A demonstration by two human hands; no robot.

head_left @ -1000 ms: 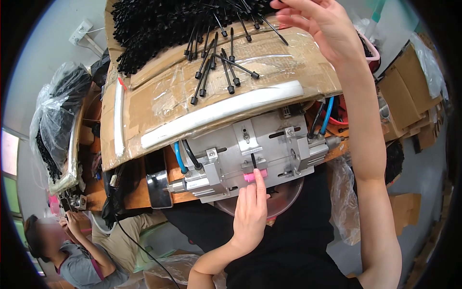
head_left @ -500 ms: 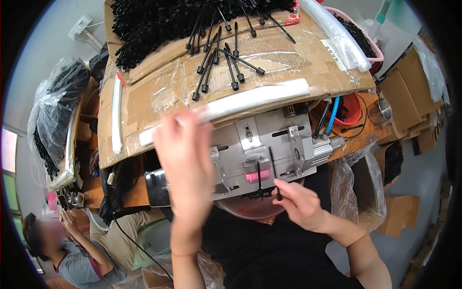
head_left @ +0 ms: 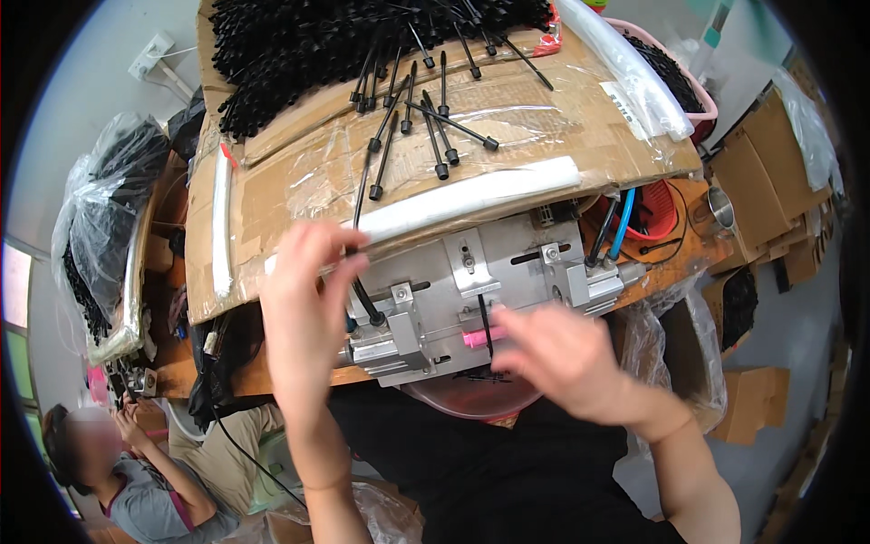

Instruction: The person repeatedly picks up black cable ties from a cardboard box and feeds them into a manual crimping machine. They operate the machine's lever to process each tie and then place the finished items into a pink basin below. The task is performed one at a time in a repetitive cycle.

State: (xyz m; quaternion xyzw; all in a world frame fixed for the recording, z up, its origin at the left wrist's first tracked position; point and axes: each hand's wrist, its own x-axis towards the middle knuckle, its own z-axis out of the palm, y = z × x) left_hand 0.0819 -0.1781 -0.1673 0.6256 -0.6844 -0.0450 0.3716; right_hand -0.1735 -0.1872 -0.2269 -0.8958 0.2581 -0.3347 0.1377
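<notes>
My left hand (head_left: 313, 272) pinches a thin black plastic stem (head_left: 363, 190) between thumb and fingers, near the front edge of the cardboard. The stem points up over the board. My right hand (head_left: 562, 363) is smeared by motion beside another black stem (head_left: 486, 322), which stands across a pink block (head_left: 475, 339) on the metal fixture (head_left: 426, 281). Its fingertips are close to that stem, but whether they grip it is unclear. Several loose black stems with knobbed ends (head_left: 435, 136) lie on the cardboard (head_left: 299, 172) ahead of my hands.
A big pile of black stems (head_left: 317, 54) covers the far cardboard. White padding (head_left: 480, 195) lines its near edge. Below the fixture sits a translucent bowl (head_left: 471, 399). A red basket (head_left: 657, 213) stands right, with cartons (head_left: 748, 403) beyond. Another person (head_left: 163, 480) sits at lower left.
My left hand has moved down and left, and a stem now shows in its fingers. My right hand's stem no longer shows apart from the one at the fixture.
</notes>
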